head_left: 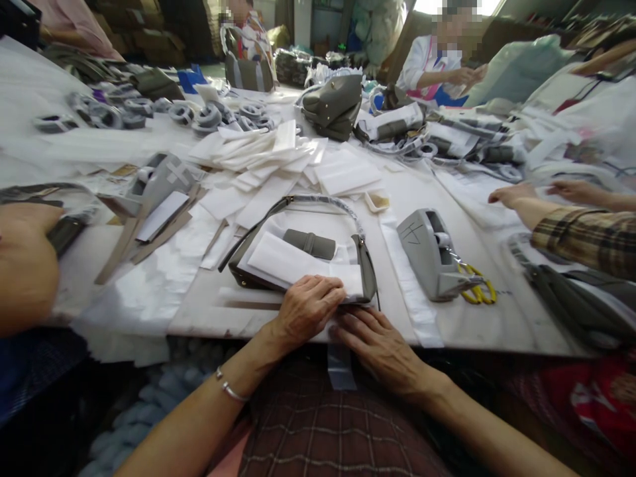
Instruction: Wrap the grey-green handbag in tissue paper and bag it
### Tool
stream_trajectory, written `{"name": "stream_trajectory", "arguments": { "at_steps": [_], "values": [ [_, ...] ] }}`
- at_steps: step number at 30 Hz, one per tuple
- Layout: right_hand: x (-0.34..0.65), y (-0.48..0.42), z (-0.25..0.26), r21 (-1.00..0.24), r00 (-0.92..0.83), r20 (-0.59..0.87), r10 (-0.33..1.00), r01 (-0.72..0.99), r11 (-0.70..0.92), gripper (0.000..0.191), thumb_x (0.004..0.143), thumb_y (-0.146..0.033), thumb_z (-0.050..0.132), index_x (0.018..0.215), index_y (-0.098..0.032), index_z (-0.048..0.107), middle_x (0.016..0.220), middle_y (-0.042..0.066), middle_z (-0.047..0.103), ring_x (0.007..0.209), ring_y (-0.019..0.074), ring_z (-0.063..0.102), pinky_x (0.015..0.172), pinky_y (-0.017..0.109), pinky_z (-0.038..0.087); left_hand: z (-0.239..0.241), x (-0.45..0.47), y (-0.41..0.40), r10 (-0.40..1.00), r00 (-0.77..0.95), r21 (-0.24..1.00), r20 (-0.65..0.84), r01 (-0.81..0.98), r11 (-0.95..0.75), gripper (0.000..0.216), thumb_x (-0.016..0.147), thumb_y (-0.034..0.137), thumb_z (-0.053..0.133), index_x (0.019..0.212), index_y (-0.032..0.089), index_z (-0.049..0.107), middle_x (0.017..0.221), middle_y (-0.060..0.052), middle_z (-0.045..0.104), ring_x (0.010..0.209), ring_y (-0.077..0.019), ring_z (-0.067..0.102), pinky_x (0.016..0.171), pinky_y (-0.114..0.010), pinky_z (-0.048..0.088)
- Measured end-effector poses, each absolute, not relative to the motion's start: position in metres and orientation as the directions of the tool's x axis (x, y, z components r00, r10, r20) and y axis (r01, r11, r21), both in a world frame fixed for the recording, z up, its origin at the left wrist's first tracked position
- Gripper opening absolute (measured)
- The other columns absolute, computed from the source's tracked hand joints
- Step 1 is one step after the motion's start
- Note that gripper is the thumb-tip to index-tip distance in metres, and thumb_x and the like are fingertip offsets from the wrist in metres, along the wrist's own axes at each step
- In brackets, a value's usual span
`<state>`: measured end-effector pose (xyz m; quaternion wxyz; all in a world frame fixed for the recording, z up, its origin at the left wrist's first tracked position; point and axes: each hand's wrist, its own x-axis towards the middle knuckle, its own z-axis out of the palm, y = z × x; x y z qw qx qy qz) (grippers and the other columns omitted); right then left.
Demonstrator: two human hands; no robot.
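Observation:
In front of me on the table lies a dark olive handbag with a wrapped strap arched behind it. A white padding sheet covers its near side, and a dark rolled piece shows above the sheet. My left hand is closed, its bent fingers gripping the near edge of the sheet and bag. My right hand lies beside it at the table edge, fingers stretched out and fingertips at the bag's underside. A clear plastic strip hangs below, between my hands.
To the right stand a grey tape dispenser and yellow-handled scissors. A second dispenser sits at left. White sheets are piled behind the bag, with tape rolls beyond. Co-workers' hands work at right; a co-worker's arm is at left.

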<state>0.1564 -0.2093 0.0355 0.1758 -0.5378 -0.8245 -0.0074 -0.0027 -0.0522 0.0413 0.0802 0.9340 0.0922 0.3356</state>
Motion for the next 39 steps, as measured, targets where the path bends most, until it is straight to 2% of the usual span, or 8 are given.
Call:
{"name": "stream_trajectory", "arguments": {
  "at_steps": [4,6,9,15,22,31,34,39],
  "values": [
    [0.149,-0.2,0.019,-0.22,-0.301,0.427,0.853,0.88,0.421,0.023,0.097,-0.017,0.052,0.115,-0.02,0.066,0.112,0.007,0.07,0.107,0.0242,0.06,0.092,0.042,0.046,0.039,-0.004,-0.055,0.239,0.742,0.246,0.627,0.102,-0.964,0.018,0.097,0.017,0.049,0.107,0.02,0.064,0.103,-0.004,0.071,0.095,-0.0178,0.064,0.085,-0.032,0.047],
    [0.143,-0.193,0.021,-0.284,-0.286,0.491,0.823,0.841,0.461,0.018,0.096,-0.015,0.053,0.105,-0.019,0.068,0.1,0.006,0.073,0.094,0.0215,0.063,0.085,0.039,0.048,0.038,-0.004,-0.055,0.232,0.73,0.245,0.643,0.091,-0.965,0.023,0.098,0.016,0.047,0.113,0.021,0.064,0.105,-0.004,0.072,0.1,-0.0178,0.065,0.088,-0.032,0.048],
    [0.139,-0.186,0.027,-0.407,-0.22,0.556,0.801,0.769,0.493,0.023,0.094,-0.008,0.049,0.103,-0.017,0.068,0.095,0.007,0.074,0.091,0.02,0.066,0.083,0.036,0.051,0.035,-0.004,-0.056,0.218,0.693,0.232,0.687,0.075,-0.97,0.026,0.099,0.016,0.047,0.119,0.02,0.063,0.108,-0.005,0.072,0.107,-0.0174,0.065,0.094,-0.031,0.048],
    [0.141,-0.188,0.036,-0.616,-0.073,0.458,0.886,0.692,0.376,0.018,0.092,-0.012,0.053,0.096,-0.019,0.069,0.084,0.005,0.074,0.075,0.0171,0.07,0.07,0.027,0.056,0.029,-0.001,-0.057,0.243,0.669,0.249,0.702,0.088,-0.964,0.028,0.097,0.012,0.048,0.12,0.018,0.064,0.111,-0.005,0.073,0.112,-0.0168,0.065,0.097,-0.032,0.05],
    [0.133,-0.197,0.039,-0.63,-0.078,0.407,0.91,0.697,0.342,0.023,0.087,-0.008,0.049,0.091,-0.019,0.069,0.071,0.003,0.069,0.061,0.0164,0.064,0.058,0.027,0.05,0.024,0.0,-0.056,0.258,0.68,0.246,0.686,0.118,-0.962,0.03,0.097,0.01,0.045,0.118,0.019,0.064,0.11,-0.006,0.073,0.11,-0.0166,0.065,0.097,-0.032,0.049],
    [0.129,-0.187,0.065,-0.67,-0.069,0.403,0.913,0.657,0.345,0.02,0.089,-0.009,0.052,0.093,-0.019,0.069,0.077,0.002,0.072,0.067,0.0144,0.066,0.063,0.024,0.051,0.031,-0.006,-0.062,0.256,0.724,0.269,0.641,0.1,-0.958,0.024,0.098,0.018,0.049,0.118,0.017,0.062,0.112,-0.006,0.07,0.106,-0.0196,0.064,0.096,-0.034,0.047],
    [0.133,-0.173,0.079,-0.601,-0.105,0.431,0.896,0.708,0.371,0.022,0.09,-0.009,0.05,0.095,-0.019,0.068,0.082,0.005,0.071,0.074,0.0159,0.066,0.068,0.027,0.051,0.041,-0.011,-0.063,0.292,0.767,0.335,0.572,0.107,-0.936,0.024,0.097,0.025,0.052,0.117,0.017,0.062,0.111,-0.008,0.069,0.103,-0.0209,0.064,0.094,-0.035,0.049],
    [0.142,-0.157,0.095,-0.407,-0.169,0.481,0.86,0.826,0.39,0.025,0.092,-0.007,0.046,0.09,-0.019,0.067,0.081,0.004,0.07,0.075,0.0169,0.063,0.073,0.033,0.043,0.059,-0.019,-0.061,0.344,0.83,0.533,0.439,0.068,-0.843,0.034,0.083,0.019,0.06,0.117,0.017,0.06,0.113,-0.008,0.068,0.109,-0.0236,0.062,0.097,-0.039,0.049]
  ]
}}
